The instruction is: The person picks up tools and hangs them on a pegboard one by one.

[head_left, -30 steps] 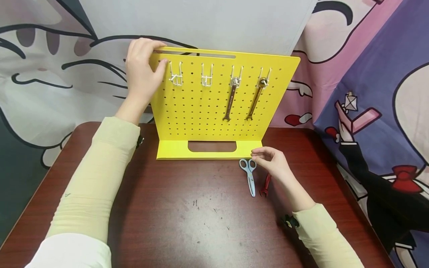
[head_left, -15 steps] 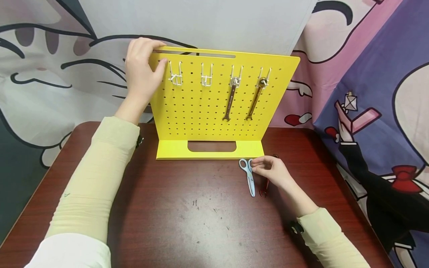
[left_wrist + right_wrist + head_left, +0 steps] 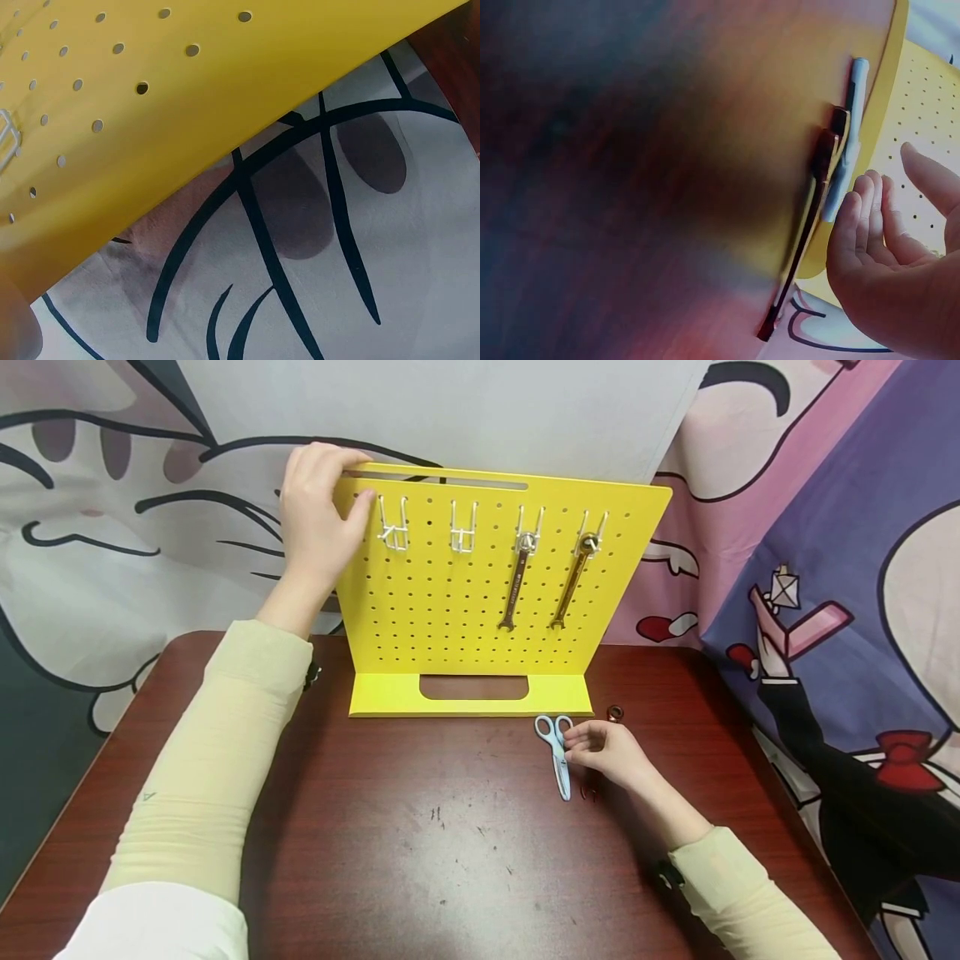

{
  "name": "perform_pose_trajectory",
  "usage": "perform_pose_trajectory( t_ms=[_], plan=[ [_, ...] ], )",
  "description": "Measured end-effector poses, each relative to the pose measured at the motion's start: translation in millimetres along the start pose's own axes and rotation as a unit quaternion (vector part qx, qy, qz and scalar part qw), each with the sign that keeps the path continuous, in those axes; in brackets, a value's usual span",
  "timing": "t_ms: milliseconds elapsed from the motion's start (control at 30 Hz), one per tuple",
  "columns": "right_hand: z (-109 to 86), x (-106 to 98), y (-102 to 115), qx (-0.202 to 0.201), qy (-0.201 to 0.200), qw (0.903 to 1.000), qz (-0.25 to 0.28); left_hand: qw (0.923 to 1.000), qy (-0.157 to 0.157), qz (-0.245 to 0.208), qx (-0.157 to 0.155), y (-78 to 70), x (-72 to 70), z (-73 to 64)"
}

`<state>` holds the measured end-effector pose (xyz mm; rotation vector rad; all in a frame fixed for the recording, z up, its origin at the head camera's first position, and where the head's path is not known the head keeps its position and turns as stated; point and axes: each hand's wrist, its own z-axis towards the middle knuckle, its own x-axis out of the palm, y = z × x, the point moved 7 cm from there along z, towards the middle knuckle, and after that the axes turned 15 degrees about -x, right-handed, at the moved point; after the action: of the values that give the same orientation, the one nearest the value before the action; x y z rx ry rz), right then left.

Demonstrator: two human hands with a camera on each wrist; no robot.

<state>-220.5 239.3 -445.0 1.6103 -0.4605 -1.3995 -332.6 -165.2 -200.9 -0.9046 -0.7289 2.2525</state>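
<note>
At the top left corner of a yellow pegboard [image 3: 465, 593] my left hand [image 3: 318, 518] grips the edge, thumb on the front face. My right hand [image 3: 611, 753] is held just over a pair of light blue scissors [image 3: 561, 768], fingers loosely bent and thumb apart. Nothing is between its fingers in the right wrist view; contact with the scissors cannot be told. Beneath this hand lies a combination wrench [image 3: 802, 232], its middle hidden in the head view. Two more wrenches, one [image 3: 514, 589] left of the other [image 3: 572, 585], hang on the board's right hooks.
Two white wire hooks, a left one [image 3: 393, 533] and a middle one [image 3: 462, 537], hold nothing. The board's flat base [image 3: 386, 697] stands on a dark red wooden table [image 3: 420, 843]. Cartoon-printed cloth [image 3: 825, 568] hangs behind and to the right.
My right hand has moved a little toward me, down along the scissors. The loose wrench's ring end has come into sight and its middle is now covered. My left hand stays put.
</note>
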Motion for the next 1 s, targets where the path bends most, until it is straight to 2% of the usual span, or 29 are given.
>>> perform_pose_trajectory(
  t_ms=[333,567,1000],
  plan=[
    [-4.3,6.6,-8.9,0.002,0.003,0.9994,-0.035,1.0000,0.000,0.001,0.000,1.2,1.1,-0.2],
    [-5.2,7.7,-9.9,0.004,-0.006,0.9978,-0.065,1.0000,0.000,0.002,0.001,1.4,1.1,-0.8],
    [-4.7,10.5,-7.1,0.020,0.002,0.9920,-0.125,1.0000,0.000,0.002,0.001,2.0,1.2,-0.5]
  ],
)
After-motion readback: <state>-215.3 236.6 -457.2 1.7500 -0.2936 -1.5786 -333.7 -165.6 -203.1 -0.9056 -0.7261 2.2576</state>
